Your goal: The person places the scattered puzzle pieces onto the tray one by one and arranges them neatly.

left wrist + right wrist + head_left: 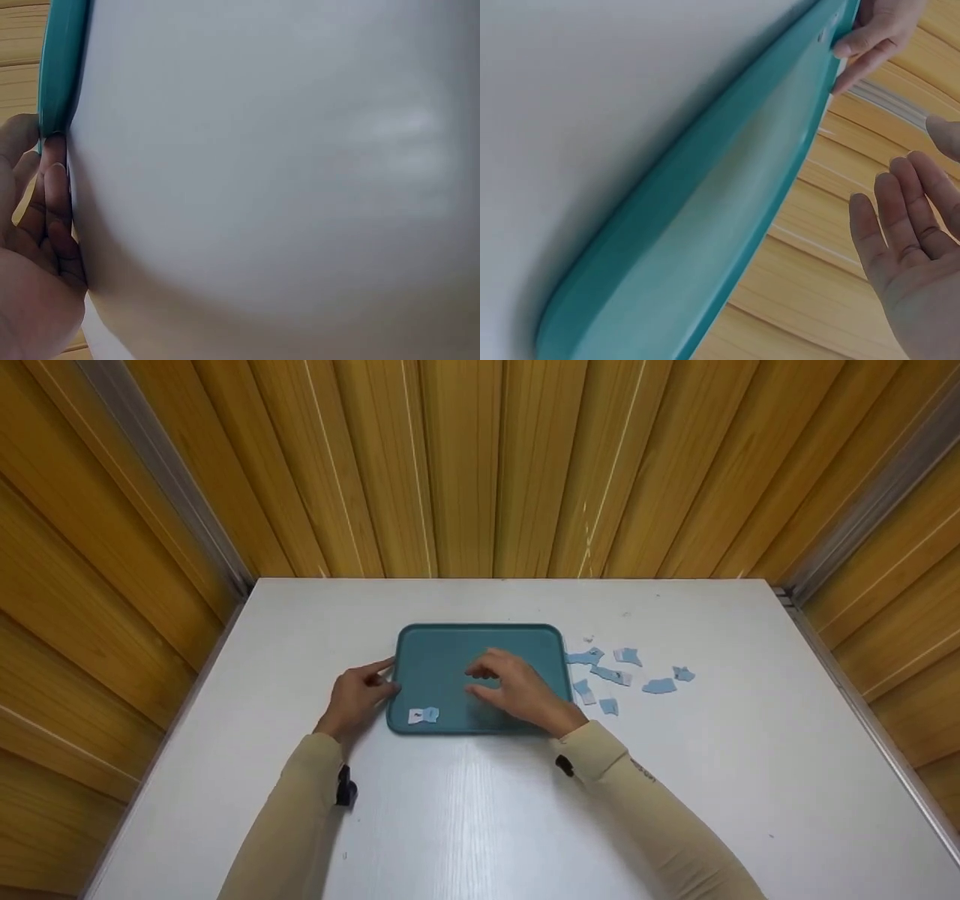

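Observation:
A green rectangular tray (480,639) lies on the white table. My left hand (356,697) grips its left edge, the thumb on the rim and fingers at the outer side; in the left wrist view the fingers of that hand (49,202) reach against the tray's edge (64,67). Over the tray's middle hovers my right hand (517,686), its fingers loosely bent with nothing between them; the right wrist view shows this hand (915,247) apart from the tray (705,202). Two joined torn paper pieces (424,715), white and light blue, sit in the tray's near left corner.
Right of the tray, several torn light-blue paper pieces (660,685) are scattered on the table (465,825), some close against the tray's right edge. Yellow wood-look panels (465,472) stand behind the table and at both sides.

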{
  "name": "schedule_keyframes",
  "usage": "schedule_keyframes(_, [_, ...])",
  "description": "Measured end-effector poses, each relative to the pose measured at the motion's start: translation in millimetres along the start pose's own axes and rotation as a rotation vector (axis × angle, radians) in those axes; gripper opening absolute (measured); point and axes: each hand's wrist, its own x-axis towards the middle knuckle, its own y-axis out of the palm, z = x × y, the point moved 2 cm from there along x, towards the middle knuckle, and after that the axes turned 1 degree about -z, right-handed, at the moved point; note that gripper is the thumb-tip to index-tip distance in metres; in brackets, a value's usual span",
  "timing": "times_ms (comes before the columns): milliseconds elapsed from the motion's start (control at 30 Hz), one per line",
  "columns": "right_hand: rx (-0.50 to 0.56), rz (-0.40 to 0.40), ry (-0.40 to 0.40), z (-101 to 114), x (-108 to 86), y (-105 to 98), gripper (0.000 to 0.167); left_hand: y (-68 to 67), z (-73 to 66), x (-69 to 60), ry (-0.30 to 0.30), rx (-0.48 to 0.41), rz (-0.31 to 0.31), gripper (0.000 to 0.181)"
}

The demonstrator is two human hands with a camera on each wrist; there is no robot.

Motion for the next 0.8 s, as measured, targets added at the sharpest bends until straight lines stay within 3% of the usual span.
schedule_keyframes(200, [-0.021,-0.050,-0.021,-3,-6.7,-10,0.023,0.8,0.0,-0.3,0.031,0.012,-0.018,0.053])
schedule_keyframes(500, [-0.032,-0.065,0.040,-13,-20.6,-26,0.024,2.2,0.1,-1.5,-0.002,0.004,-0.020,0.053])
schedule_keyframes(800, [-0.054,-0.089,0.084,-25,-37.6,-44,0.024,1.5,-0.9,-0.3,0.003,0.016,-0.015,0.053])
